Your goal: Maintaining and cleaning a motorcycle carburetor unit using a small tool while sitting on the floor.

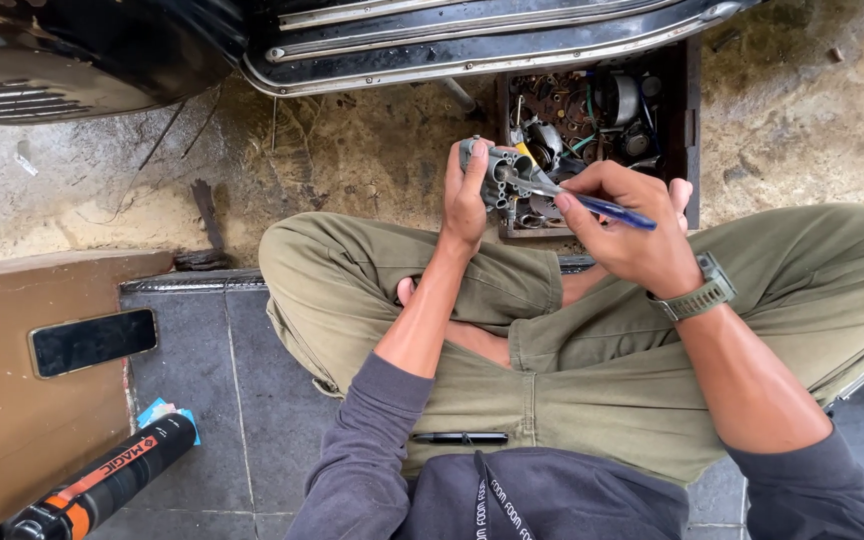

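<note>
A black pen lies nearest the camera, across the lap of the olive trousers, just above the hem of a grey top. Beyond the crossed legs, both hands work over the near edge of a dark wooden parts box that sits on the stained concrete floor, under the chrome running board of a vehicle.

The left hand is wrapped around a small grey cast-metal part (it looks like a carburettor body, though I cannot be sure), thumb and fingers closed on its side, holding it up above the box's near-left corner. The right hand, with a green wristwatch on its wrist, pinches a blue-handled tool like a pencil; its tip is set into the metal part, but what kind of tip it is cannot be made out.

Judging from this grip, the chief risk is a slip: the part is braced only by one hand in the air, so a hard push could drive the tip off the casting and into the left palm or fingers. A small screw or jet freed by the tool could also drop among the rusty odds and ends in the box, or onto the rough floor, and be hard to find. At the left edge of the tiled step lie a phone and a black-and-orange tube, well apart from the work.
</note>
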